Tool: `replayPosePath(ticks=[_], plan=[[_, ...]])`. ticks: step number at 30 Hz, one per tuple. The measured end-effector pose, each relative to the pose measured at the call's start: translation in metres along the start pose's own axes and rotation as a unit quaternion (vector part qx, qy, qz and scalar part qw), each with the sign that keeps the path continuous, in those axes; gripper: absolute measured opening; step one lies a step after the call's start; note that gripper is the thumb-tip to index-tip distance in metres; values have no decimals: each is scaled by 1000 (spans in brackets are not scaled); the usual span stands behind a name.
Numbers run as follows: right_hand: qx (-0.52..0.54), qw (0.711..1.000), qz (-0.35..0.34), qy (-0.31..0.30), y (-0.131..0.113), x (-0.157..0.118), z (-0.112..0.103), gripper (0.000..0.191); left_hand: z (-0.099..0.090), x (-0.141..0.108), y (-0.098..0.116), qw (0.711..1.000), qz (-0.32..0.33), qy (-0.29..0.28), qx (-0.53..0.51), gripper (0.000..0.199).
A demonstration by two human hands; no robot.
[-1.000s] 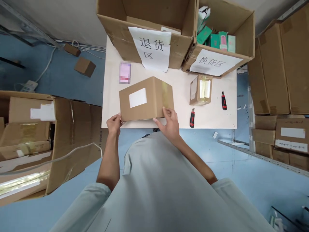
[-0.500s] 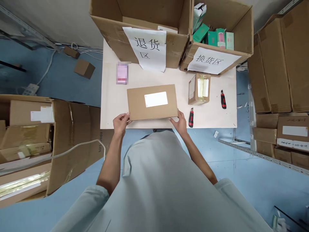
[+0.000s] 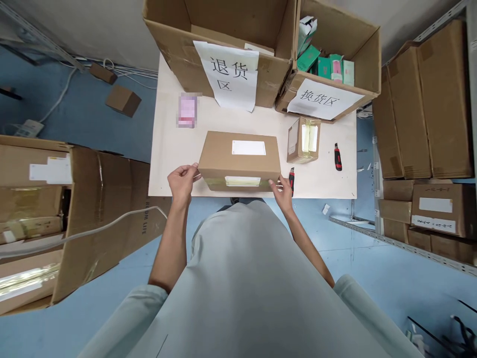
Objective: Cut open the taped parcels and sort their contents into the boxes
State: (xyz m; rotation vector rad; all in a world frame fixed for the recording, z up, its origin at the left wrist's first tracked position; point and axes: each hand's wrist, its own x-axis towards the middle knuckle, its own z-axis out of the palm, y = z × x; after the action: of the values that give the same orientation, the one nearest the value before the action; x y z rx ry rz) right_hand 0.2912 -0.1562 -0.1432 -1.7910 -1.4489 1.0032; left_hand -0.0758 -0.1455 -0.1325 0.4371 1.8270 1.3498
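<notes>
A cardboard box (image 3: 219,149) stands at the near edge of the table, with a white label (image 3: 248,147) on its upper face. Its near side shows yellowish tape and a second label. At the box's left end, my left hand (image 3: 182,183) pinches the corner between thumb and fingers. My right hand (image 3: 283,195) grips the lower right corner, fingers against the near side. Just beside the right hand lies a red and black utility knife (image 3: 291,181). Past it stands a smaller taped box (image 3: 303,140).
Two large open cartons with paper signs, a left carton (image 3: 167,44) and a right carton (image 3: 281,104) with green packages, stand at the back. A second utility knife (image 3: 337,157) and a pink blurred item (image 3: 187,110) lie on the table (image 3: 167,149). A carton of boxes (image 3: 100,199) is at left.
The box has tipped so that its taped near side with the second label now shows, and it sits slightly further right. Both hands stay at its ends. The whole view has shifted a little.
</notes>
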Motion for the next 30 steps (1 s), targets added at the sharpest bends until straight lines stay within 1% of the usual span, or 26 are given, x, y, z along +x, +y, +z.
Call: replayPosePath(ticks=[3,6,8,10,13,16,18,19,21,22,24,27,29,30], plan=[[-58,997,-27,40,-18,21,-17,69,17,8,19,1000,25,-9,-4,41],[-107,994,-14,34,-26,45,-24,63,37,13,29,999,21,-24,-18,43],[-116,993,3,26,-25,56,-23,63,46,14,31,999,16,-29,-29,43],[-112,993,10,25,-23,61,-20,65,50,14,32,999,19,-28,-32,43],[-104,995,2,11,-20,65,-18,67,51,10,38,998,51,-19,-22,43],[-79,997,-17,-19,-15,72,-27,66,58,-2,46,995,98,-8,5,40],[-87,996,-29,-4,-8,83,-37,63,72,-13,51,993,118,-22,22,38],[-104,994,-31,17,-4,90,-43,62,83,-20,52,991,123,-35,27,38],[-146,987,-20,72,8,106,-56,61,114,-35,53,989,123,-70,30,38],[-161,982,-8,95,14,115,-63,63,133,-43,53,988,121,-90,32,38],[-170,978,15,123,27,130,-76,67,177,-61,50,982,116,-139,45,40],[-161,978,37,128,45,148,-93,71,249,-89,41,965,110,-227,77,47],[-156,981,51,107,56,155,-103,73,294,-103,32,953,99,-272,94,50],[-153,982,59,92,61,157,-107,73,313,-107,27,949,93,-284,102,51]])
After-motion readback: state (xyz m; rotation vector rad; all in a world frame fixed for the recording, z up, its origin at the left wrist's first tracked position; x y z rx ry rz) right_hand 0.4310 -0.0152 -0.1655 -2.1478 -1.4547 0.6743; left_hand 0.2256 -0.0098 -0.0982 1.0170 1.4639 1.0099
